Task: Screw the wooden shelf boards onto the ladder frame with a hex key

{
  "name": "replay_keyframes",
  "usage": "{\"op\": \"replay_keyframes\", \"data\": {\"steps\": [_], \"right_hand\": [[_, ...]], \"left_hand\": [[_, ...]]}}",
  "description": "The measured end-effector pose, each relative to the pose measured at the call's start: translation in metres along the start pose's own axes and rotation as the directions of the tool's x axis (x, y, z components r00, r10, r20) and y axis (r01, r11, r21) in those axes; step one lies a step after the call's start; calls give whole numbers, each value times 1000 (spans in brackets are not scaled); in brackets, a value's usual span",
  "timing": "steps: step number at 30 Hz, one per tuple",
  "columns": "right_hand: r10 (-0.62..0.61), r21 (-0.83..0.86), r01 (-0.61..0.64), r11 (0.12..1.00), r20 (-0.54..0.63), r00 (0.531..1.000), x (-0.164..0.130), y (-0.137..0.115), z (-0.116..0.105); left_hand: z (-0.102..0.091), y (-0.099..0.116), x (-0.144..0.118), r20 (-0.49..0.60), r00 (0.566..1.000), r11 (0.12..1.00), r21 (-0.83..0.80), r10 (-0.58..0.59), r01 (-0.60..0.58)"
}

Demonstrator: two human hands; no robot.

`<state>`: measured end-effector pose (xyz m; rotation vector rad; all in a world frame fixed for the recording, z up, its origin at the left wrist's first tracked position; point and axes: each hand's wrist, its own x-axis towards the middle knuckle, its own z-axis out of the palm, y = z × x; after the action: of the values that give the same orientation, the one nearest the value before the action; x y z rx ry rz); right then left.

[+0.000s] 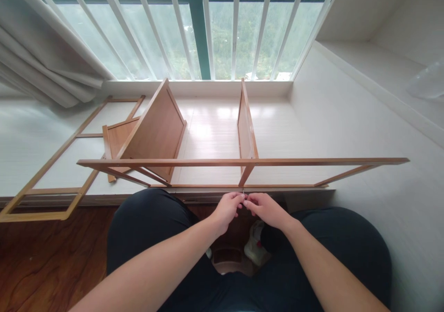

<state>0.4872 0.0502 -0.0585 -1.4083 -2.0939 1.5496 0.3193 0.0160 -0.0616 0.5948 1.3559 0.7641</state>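
Note:
Just in front of the sill's edge, my left hand (pixel 226 211) and my right hand (pixel 266 209) meet with fingertips pinched together. A tiny thin piece (pixel 243 192), perhaps a screw, sticks up between them; it is too small to make out surely. Beyond them stands a wooden side frame (pixel 194 162) on its long edge, its rails running left to right. Two wooden panels, a larger one (pixel 154 134) left of centre and another (pixel 246 122) in the middle, reach from this frame back toward the window. Neither hand visibly touches the frame.
A second ladder-like wooden frame (pixel 52 164) lies at the left, overhanging the white sill (pixel 208 141). A smaller wooden panel (pixel 121 136) rests partly behind the larger one. A grey curtain (pixel 45 48) hangs upper left; a white wall (pixel 364 141) bounds the right.

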Motion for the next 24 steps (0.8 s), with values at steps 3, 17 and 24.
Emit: {"op": "replay_keyframes", "data": {"steps": [3, 17, 24], "right_hand": [[-5, 4, 5, 1000, -7, 1000, 1, -2, -1], [-18, -7, 17, 1000, -45, 999, 5, -4, -6], [-31, -32, 29, 999, -81, 996, 1, 1, 1]], "left_hand": [[-1, 2, 2, -6, 1000, 1000, -6, -13, 13], [-7, 6, 6, 23, 1000, 980, 201, 1, -5], [-39, 61, -99, 139, 970, 818, 522, 199, -242]]}}
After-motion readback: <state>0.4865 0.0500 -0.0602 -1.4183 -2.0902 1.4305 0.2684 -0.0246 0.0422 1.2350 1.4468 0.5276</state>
